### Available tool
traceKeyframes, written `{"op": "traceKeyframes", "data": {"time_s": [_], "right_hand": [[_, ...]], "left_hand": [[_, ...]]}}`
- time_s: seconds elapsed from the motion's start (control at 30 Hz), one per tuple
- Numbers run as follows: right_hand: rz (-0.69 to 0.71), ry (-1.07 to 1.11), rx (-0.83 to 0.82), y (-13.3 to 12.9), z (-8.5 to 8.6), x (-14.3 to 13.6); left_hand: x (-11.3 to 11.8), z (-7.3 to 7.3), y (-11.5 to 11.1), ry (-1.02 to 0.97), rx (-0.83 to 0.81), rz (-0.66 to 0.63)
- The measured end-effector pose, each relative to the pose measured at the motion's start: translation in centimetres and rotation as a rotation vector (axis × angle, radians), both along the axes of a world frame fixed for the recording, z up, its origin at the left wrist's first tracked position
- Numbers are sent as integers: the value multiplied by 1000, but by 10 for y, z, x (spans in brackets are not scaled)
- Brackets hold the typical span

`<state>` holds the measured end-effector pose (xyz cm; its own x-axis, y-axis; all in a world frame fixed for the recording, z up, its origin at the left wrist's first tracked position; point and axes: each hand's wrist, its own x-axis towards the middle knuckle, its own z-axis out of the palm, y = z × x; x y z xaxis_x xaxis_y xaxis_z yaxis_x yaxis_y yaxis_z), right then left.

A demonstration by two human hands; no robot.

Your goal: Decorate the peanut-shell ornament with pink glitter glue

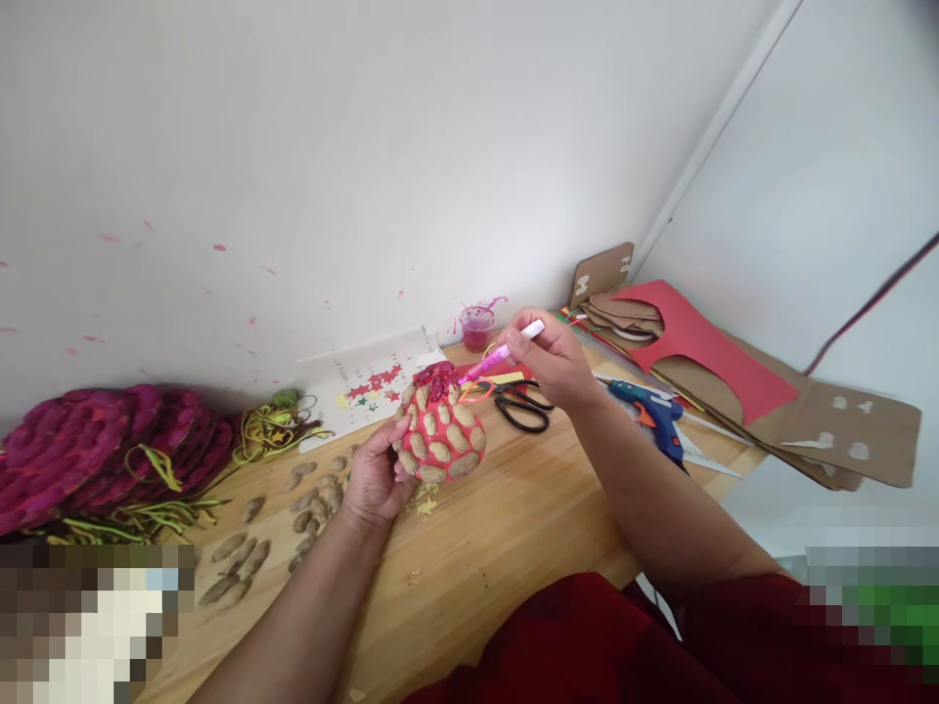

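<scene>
My left hand (378, 477) grips the lower left edge of a round red disc (456, 467) covered with peanuts in their shells (440, 452), tilted up above the table. Peanuts at the disc's top are coated in wet magenta paint; the lower ones are bare tan. Closed around a white-handled paintbrush (503, 352), stained pink, is my right hand (550, 360). The brush's tip meets or nearly meets the disc's upper right edge. A loop of orange cord (478, 391) shows beside that edge. Behind the disc, against the wall, stands a clear cup of pink paint (477, 330).
Loose peanuts (249, 557) lie at left, near stacked magenta-painted discs (66, 440) and green cords (275, 430). Star stickers (381, 379) lie on a white sheet. Black-handled scissors (524, 411), a blue glue gun (664, 425), red card (704, 342) and cardboard (851, 416) sit at right.
</scene>
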<state>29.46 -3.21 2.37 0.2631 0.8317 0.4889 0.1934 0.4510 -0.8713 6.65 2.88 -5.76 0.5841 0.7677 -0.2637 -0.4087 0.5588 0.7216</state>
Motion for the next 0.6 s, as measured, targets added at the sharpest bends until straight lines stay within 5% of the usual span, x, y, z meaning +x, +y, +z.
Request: {"op": "traceKeyframes", "data": {"time_s": [0.6], "right_hand": [[-10, 11, 23, 1, -1, 3]], "left_hand": [[-1, 2, -1, -53, -63, -11]]}}
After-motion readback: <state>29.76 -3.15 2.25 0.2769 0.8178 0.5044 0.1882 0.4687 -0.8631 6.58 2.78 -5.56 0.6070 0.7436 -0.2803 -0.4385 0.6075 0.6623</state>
